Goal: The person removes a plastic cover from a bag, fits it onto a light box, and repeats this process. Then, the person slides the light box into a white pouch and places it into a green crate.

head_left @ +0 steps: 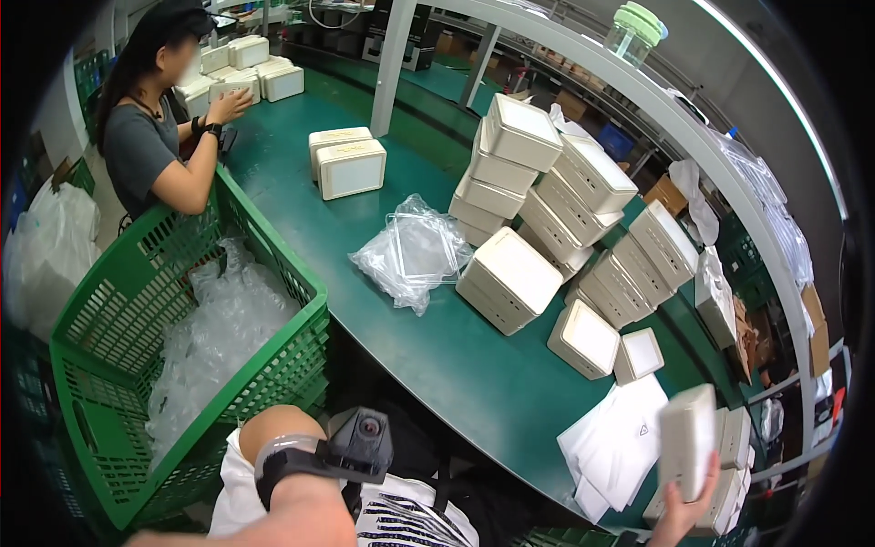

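Note:
My right hand point(690, 510) is at the lower right, its fingers wrapped round a cream-white plastic box point(688, 436) that it holds tilted on end. Beneath and beside it stand more boxes of the same kind, and the white paper sheets point(620, 442) lie to its left. My left forearm point(305, 510) comes in low at the middle, close to my body. A strap with a small dark camera point(365, 442) is round its wrist. The fingers of my left hand do not show, so whether they hold anything is hidden.
Several cream boxes point(510, 278) stand in stacks on the green table point(401, 342). A clear plastic bag point(415, 251) with thin white frames lies left of them. The green crate point(314, 301) holds clear bags. Across the table's far left, another person point(146, 137) handles boxes.

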Demonstrator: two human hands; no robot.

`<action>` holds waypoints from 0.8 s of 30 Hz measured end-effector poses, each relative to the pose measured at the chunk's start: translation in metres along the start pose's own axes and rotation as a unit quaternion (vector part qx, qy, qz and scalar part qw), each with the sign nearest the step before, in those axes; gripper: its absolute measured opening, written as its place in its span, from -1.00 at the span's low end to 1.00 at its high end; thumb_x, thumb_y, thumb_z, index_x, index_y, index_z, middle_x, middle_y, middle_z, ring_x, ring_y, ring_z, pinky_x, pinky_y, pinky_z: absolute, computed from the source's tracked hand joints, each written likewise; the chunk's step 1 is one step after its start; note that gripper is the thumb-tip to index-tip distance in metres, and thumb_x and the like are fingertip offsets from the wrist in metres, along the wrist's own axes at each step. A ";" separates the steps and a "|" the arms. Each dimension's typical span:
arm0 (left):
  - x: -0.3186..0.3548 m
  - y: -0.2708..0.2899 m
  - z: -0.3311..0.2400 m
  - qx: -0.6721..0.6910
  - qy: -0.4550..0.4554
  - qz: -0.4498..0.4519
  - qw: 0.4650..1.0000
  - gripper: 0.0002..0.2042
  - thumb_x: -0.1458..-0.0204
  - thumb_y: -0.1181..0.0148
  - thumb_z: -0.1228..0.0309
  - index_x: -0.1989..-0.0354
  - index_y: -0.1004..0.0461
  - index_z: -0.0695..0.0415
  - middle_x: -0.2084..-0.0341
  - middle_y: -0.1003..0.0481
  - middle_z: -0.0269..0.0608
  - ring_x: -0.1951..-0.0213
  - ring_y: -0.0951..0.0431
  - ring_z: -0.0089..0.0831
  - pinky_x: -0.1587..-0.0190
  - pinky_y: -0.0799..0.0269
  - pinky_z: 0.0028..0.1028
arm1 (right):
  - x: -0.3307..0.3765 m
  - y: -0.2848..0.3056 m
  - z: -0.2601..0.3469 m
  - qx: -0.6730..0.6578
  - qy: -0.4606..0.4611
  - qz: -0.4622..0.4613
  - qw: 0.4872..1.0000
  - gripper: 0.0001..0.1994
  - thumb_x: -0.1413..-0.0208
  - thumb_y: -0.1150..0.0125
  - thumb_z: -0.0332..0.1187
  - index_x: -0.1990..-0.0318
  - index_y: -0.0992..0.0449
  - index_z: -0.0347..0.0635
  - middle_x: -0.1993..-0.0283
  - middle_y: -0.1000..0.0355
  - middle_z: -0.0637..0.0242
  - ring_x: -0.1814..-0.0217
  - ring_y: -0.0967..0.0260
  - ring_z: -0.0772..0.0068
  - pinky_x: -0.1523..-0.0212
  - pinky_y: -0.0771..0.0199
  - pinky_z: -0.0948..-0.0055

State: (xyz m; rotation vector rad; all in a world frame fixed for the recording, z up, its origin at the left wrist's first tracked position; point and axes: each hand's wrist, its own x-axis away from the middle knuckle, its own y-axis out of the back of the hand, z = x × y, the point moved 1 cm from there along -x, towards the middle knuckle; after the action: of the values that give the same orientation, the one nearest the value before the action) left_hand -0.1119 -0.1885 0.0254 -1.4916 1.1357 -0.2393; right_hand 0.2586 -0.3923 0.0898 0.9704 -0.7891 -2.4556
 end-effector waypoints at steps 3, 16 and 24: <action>0.032 0.026 -0.017 -0.007 0.110 -0.002 0.994 -0.51 -0.13 0.01 0.10 -0.18 -0.24 0.07 0.03 -0.39 -0.07 -0.01 -0.38 -0.10 0.01 -0.32 -0.06 | 0.022 -0.032 0.011 -0.058 0.012 0.080 0.995 -0.22 0.24 -0.44 -0.38 -0.24 -0.25 -0.26 -0.25 -0.23 0.07 -0.26 -0.16 0.16 -0.26 -0.10 0.27; 0.073 0.028 0.093 0.020 0.808 0.018 0.588 -0.45 -0.11 -0.03 0.22 -0.24 -0.11 0.16 -0.09 -0.31 0.03 -0.07 -0.39 -0.18 -0.05 -0.35 -0.11 | 0.083 -0.109 0.020 -0.154 0.069 0.296 0.940 -0.27 0.20 -0.37 -0.22 -0.19 -0.28 -0.29 -0.18 -0.25 0.06 -0.25 -0.16 0.13 -0.28 -0.05 0.17; 0.081 0.030 0.089 -0.138 0.765 0.318 0.543 -0.22 -0.09 -0.09 0.06 -0.36 0.13 0.20 -0.21 -0.16 -0.02 -0.20 -0.26 -0.23 -0.21 -0.19 -0.16 | 0.087 -0.140 -0.008 -0.631 -0.400 0.307 0.589 -0.07 0.11 -0.42 -0.27 -0.38 0.05 -0.18 -0.37 -0.02 0.09 -0.39 0.00 0.24 -0.36 0.04 0.25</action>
State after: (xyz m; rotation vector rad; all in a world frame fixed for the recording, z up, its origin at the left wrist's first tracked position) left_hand -0.0236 -0.1865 -0.0620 -0.6569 3.1462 -0.9859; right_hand 0.1849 -0.3336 -0.0451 -0.8598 0.4957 -1.8774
